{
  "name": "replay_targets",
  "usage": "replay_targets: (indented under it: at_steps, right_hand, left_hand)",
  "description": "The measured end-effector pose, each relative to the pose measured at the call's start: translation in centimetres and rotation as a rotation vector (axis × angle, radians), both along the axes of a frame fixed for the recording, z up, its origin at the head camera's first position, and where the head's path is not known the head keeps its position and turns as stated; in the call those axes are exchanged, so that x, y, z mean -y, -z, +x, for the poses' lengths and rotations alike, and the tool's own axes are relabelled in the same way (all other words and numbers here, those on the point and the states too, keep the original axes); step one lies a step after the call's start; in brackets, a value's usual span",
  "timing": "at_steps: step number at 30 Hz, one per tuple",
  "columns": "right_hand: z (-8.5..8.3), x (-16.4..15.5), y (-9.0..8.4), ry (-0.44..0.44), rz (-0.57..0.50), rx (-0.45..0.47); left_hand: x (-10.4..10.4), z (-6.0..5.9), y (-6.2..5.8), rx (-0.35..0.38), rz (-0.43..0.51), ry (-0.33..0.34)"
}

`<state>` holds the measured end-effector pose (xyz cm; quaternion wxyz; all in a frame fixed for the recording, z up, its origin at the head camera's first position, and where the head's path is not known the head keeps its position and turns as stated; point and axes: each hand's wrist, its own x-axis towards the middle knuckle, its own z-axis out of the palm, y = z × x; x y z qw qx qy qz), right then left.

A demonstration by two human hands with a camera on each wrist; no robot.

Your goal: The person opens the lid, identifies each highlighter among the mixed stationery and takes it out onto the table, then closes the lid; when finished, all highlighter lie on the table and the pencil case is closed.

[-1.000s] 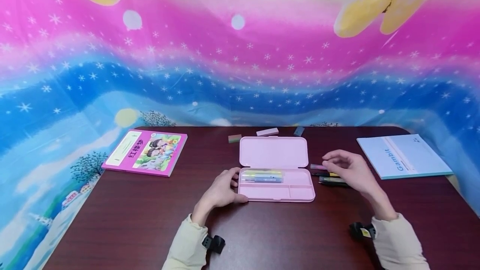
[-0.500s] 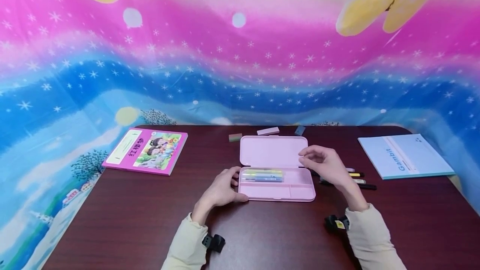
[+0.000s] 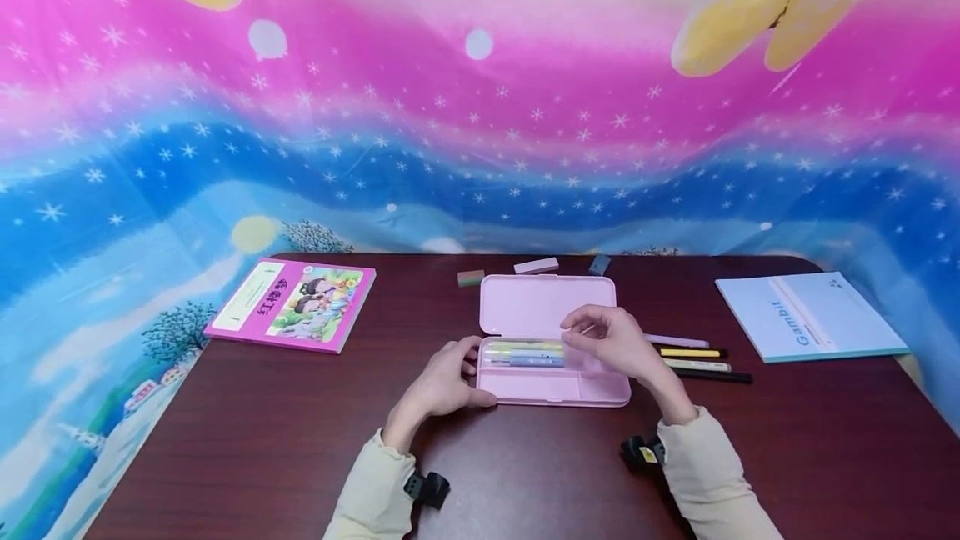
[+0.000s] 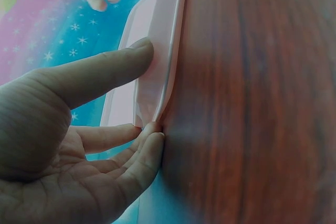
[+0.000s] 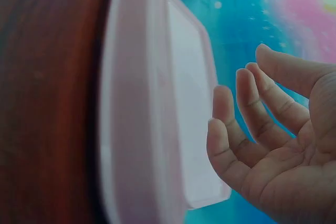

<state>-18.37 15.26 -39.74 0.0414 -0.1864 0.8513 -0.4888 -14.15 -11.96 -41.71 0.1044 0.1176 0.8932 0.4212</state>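
Note:
An open pink pencil case (image 3: 525,387) lies on the table, its lid folded back toward the wall. Several light-coloured pens (image 3: 525,354) sit side by side in its long rear compartment. At the case's left end, my left hand (image 3: 442,377) holds the corner, thumb along the front side and fingers at the end wall, as the left wrist view of that hand (image 4: 68,145) shows. My right hand (image 3: 615,344) hovers over the right part of the case, covering some of it. In the right wrist view its fingers (image 5: 249,106) are loosely bent with nothing between them.
Right of the case lie a lilac pen (image 3: 678,341), a yellow pen (image 3: 690,352), a pale pen (image 3: 701,365) and a black pen (image 3: 720,377). Behind it are a pink block (image 3: 536,265) and two smaller blocks. A pink book (image 3: 292,305) and a blue notebook (image 3: 810,315) flank them.
My right hand has moved left from above the loose pens to over the pencil case, uncovering those pens. The left hand has stayed at the case's left end.

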Motion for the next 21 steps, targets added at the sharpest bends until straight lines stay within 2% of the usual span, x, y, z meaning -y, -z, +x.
replay_targets:
  at_steps: [9,16,21]
  right_hand:
    - [0.0,0.2,1.2,-0.077,0.178,0.011]
    - [0.2,0.4,1.3,-0.134,0.210,0.021]
    - [0.3,0.4,1.1,-0.174,0.272,0.020]
  left_hand:
    - [0.1,0.1,0.2,0.001,0.004,0.008]
    - [0.1,0.0,0.3,-0.012,0.002,0.008]
    - [0.1,0.1,0.3,-0.015,0.003,0.008]
